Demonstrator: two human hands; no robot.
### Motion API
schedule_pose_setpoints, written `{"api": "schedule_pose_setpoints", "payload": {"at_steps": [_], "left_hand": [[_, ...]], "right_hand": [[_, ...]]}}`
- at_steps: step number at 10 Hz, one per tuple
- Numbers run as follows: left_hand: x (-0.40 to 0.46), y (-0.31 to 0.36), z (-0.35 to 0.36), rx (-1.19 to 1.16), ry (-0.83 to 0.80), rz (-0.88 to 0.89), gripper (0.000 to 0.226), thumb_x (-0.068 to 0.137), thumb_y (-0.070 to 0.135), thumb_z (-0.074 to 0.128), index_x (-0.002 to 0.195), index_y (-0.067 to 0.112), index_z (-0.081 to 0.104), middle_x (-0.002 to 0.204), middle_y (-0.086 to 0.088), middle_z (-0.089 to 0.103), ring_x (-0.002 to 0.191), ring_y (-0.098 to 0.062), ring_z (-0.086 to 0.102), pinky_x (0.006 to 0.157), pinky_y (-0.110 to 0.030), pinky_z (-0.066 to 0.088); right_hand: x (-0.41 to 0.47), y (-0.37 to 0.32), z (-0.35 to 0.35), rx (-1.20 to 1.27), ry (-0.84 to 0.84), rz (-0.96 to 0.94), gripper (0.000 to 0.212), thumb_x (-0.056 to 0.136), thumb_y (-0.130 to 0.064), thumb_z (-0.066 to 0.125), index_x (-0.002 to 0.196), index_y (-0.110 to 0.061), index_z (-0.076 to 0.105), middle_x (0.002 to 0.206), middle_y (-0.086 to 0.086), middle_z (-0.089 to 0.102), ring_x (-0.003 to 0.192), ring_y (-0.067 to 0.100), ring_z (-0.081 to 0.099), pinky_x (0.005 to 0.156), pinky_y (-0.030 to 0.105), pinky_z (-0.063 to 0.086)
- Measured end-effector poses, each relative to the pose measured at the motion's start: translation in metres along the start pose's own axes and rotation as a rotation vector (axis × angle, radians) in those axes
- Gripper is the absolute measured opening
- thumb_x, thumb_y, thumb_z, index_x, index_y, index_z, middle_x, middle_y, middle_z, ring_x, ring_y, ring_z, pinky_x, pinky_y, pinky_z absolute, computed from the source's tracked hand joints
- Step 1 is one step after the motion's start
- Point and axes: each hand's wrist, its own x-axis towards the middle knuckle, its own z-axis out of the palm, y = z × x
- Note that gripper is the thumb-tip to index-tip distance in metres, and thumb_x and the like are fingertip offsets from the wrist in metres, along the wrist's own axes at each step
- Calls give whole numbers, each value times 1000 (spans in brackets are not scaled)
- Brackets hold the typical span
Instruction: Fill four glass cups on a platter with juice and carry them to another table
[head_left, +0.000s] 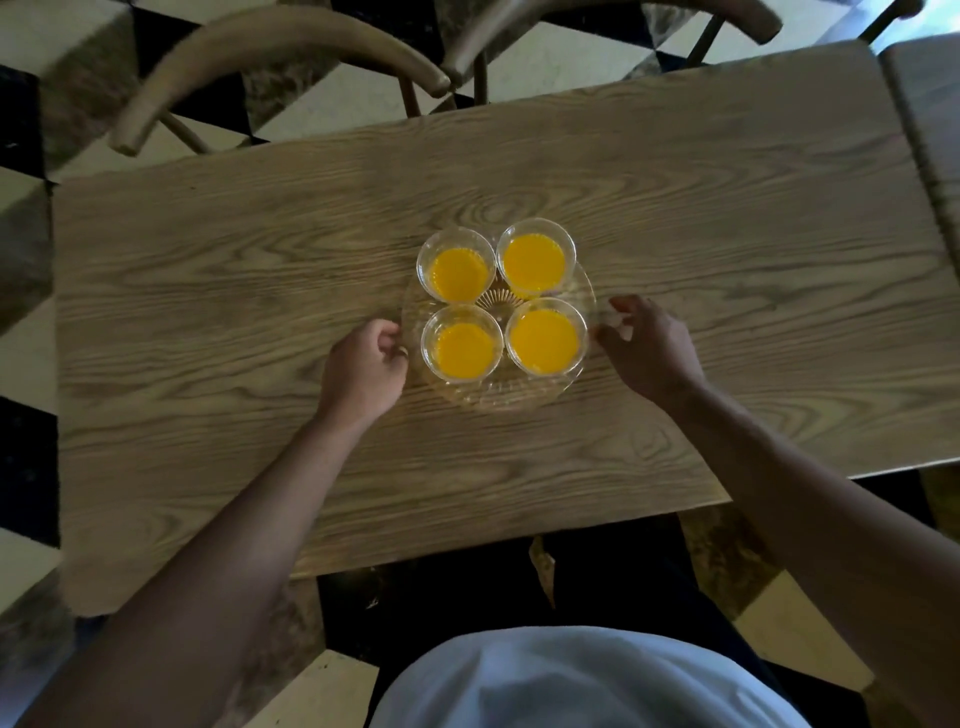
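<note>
I am standing over a wooden table (208, 312) with my arms reaching in from 7 and 4 o'clock. The glass platter (511, 397) is sitting flat near the middle of the tabletop, carrying 4 glass cups (540, 262) of orange juice in a tight 2-by-2 square.

My left hand (363, 369) is lying at the platter's 9 o'clock edge, its fingers curling loosely with the tips at the rim; I cannot tell whether they are pinching the glass or only brushing it. My right hand (649, 348) is hovering at the 3 o'clock edge with fingers half bent and spread, holding nothing, the fingertips just beside the rim and slightly blurred, so I cannot tell whether they are touching it.

The clear platter is hard to trace against the wood grain; only its patterned rim at 6 o'clock and the ribbed centre between the cups are showing well. 2 curved chair backs (270, 57) are being cut off at 12 o'clock, and a second tabletop (930, 104) is barely entering at 2 o'clock. My pale shirt (571, 680) is filling the bottom edge.
</note>
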Motion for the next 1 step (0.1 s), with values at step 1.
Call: {"api": "schedule_pose_setpoints", "payload": {"at_steps": [1], "left_hand": [[-10, 3, -4, -35, 53, -24, 32, 94, 15, 67, 127, 12, 68, 119, -9, 76, 112, -24, 71, 92, -25, 45]], "right_hand": [[-3, 2, -14, -64, -23, -90, 48, 97, -30, 63, 139, -8, 58, 137, 15, 63, 122, 33, 62, 96, 34, 46]]}}
